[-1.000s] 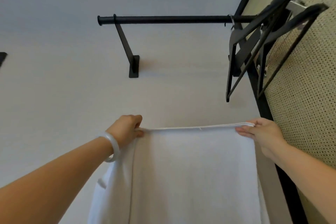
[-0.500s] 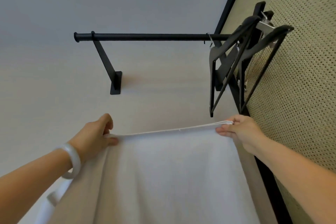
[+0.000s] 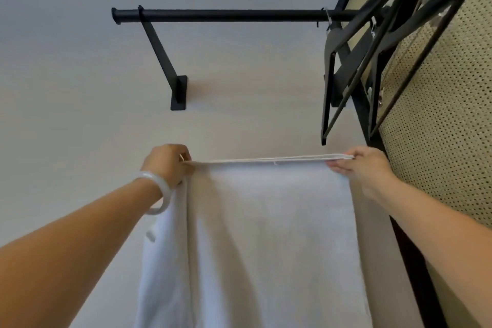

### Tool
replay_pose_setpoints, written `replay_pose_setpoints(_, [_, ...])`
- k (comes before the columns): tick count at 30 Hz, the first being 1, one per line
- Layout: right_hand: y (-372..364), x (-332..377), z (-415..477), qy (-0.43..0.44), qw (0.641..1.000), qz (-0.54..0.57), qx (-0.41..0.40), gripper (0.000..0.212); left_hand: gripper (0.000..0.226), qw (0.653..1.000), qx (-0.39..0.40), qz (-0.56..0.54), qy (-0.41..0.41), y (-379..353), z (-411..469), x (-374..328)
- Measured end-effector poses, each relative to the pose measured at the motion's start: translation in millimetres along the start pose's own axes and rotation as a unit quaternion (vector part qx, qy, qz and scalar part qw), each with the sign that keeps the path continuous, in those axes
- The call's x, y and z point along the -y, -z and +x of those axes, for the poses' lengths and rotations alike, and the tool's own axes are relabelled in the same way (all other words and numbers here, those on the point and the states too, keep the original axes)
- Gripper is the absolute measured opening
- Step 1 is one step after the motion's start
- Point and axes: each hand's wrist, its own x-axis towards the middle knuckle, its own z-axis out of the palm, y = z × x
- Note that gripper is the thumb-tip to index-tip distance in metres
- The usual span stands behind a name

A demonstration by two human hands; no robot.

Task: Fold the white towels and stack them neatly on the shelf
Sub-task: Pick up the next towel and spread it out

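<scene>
A white towel (image 3: 266,234) hangs down in front of me, its top edge stretched level between my hands. My left hand (image 3: 167,165), with a pale bangle on the wrist, grips the top left corner in curled fingers. My right hand (image 3: 364,168) pinches the top right corner, where doubled layers of the edge show. An extra fold of the towel droops below my left wrist. The towel's lower end runs out of view at the bottom. No shelf is in view.
A black clothes rail (image 3: 226,14) on a wall bracket (image 3: 178,93) crosses the pale wall above the towel. Several black hangers (image 3: 372,42) hang at its right end, close above my right hand. A perforated beige panel (image 3: 439,114) with a black frame stands at the right.
Both hands keep their hold on the towel's top corners. The top edge has gone from slanted to level, and the view has shifted so the rail and hangers sit further right and higher.
</scene>
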Motion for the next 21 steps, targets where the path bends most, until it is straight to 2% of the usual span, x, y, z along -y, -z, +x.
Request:
replay_pose_setpoints(6, [35.4, -56.6, -75.9, -0.155, 0.986, -0.060, 0.034, 0.010, 0.021, 0.991, 0.116, -0.021, 0.070, -35.8, -88.3, 30.7])
replay_pose_setpoints(10, [63.5, -111.7, -154.0, -0.272, 0.959, -0.079, 0.030, 0.027, 0.025, 0.971, 0.201, -0.025, 0.130, -68.7, -173.7, 62.3])
replay_pose_setpoints(13, [85.9, -142.6, -218.1, -0.345, 0.933, -0.103, 0.007, 0.011, 0.027, 0.955, 0.259, 0.000, 0.146, -81.8, -245.6, 81.9])
replay_pose_setpoints(15, [103.3, -153.9, -264.1, -0.382, 0.918, -0.107, -0.007, 0.010, 0.030, 0.947, 0.292, 0.019, 0.132, -85.6, -300.9, 91.3])
replay_pose_setpoints(17, [123.0, -160.0, -313.7, -0.421, 0.898, -0.130, -0.011, 0.027, 0.032, 0.940, 0.324, 0.036, 0.107, -84.3, -358.5, 99.8])
replay_pose_setpoints(18, [131.9, -160.3, -339.1, -0.440, 0.885, -0.149, -0.011, 0.028, 0.032, 0.933, 0.345, 0.044, 0.094, -82.2, -388.6, 104.2])
replay_pose_setpoints(21, [158.2, -160.0, -415.3, -0.497, 0.845, -0.198, -0.024, 0.015, 0.034, 0.924, 0.377, 0.066, 0.020, -68.0, -476.8, 110.8])
